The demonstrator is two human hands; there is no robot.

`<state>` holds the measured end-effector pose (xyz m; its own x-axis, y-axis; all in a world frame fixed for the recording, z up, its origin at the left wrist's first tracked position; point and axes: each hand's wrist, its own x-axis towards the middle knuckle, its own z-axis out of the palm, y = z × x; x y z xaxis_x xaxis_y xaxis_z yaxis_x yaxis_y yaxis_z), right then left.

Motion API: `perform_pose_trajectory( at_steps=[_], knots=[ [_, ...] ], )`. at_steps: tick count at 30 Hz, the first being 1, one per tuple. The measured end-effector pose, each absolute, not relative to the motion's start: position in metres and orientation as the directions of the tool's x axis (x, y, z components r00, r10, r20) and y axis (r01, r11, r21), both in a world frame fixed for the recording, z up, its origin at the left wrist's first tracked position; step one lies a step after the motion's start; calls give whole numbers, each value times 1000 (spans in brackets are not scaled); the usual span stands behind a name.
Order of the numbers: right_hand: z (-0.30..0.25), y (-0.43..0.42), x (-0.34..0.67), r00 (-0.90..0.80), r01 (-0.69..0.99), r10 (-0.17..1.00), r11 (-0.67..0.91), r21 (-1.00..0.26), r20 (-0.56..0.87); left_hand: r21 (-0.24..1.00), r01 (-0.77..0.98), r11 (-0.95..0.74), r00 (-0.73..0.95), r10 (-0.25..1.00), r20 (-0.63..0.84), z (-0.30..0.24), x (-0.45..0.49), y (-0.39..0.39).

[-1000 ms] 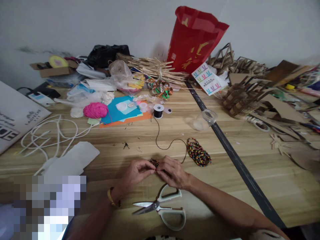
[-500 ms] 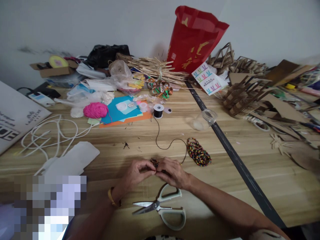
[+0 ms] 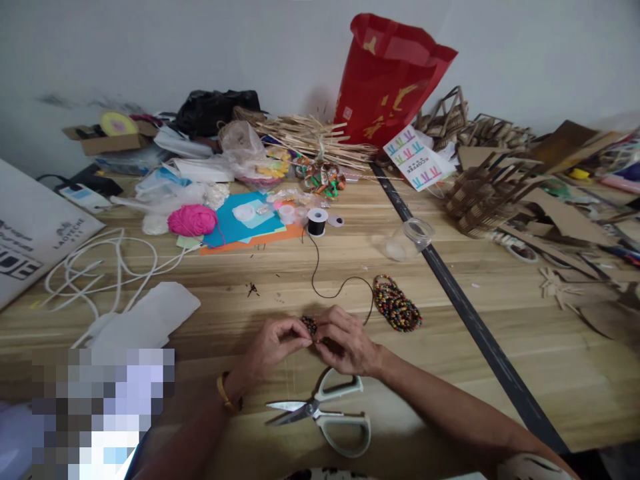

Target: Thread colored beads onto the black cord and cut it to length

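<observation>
My left hand [image 3: 277,341] is closed, thumb and index finger pinched at the near end of a small string of dark multicoloured beads [image 3: 309,325]. My right hand [image 3: 346,341] meets it from the other side, fingers curled and pinching at the same string; the exact bit held is hidden. A thin black cord [image 3: 336,295] runs from its spool [image 3: 317,223] and disappears behind my right hand. To the right lies a pile of beaded strands [image 3: 397,305]. White-handled scissors [image 3: 316,408] rest with blades spread, just below my hands.
Short black cord scraps [image 3: 252,289] lie left of the cord. A clear plastic roll [image 3: 418,233] sits beside a dark strip [image 3: 460,287] crossing the table. Pink yarn [image 3: 193,221], white cable [image 3: 117,267], a red bag [image 3: 393,80] and woven baskets [image 3: 480,200] stand around.
My right hand's fingers have lifted and shifted slightly around the pinch point. My left hand stays nearly still; the cord, scissors and beaded pile keep their places.
</observation>
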<state>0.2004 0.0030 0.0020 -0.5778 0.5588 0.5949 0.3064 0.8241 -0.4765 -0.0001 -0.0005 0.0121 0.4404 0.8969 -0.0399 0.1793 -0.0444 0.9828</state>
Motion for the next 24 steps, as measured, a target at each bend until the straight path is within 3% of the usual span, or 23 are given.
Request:
perform_pose_trajectory(
  at_steps=[7, 14, 18, 24],
  knots=[
    [7, 7, 207, -382, 239, 719, 684, -689, 581, 997, 73, 14, 417, 908, -43, 7, -2, 0],
    [-2, 10, 210, -218, 123, 890, 431, -894, 399, 998, 33, 53, 397, 916, -61, 4, -3, 0],
    [-6, 19, 213, -42, 55, 949, 316, -947, 314, 997, 49, 57, 396, 915, -72, 7, -3, 0],
    [1, 41, 223, 136, -230, 966, 248, -941, 221, 998, -31, 55, 411, 911, -38, 14, -2, -1]
  ],
)
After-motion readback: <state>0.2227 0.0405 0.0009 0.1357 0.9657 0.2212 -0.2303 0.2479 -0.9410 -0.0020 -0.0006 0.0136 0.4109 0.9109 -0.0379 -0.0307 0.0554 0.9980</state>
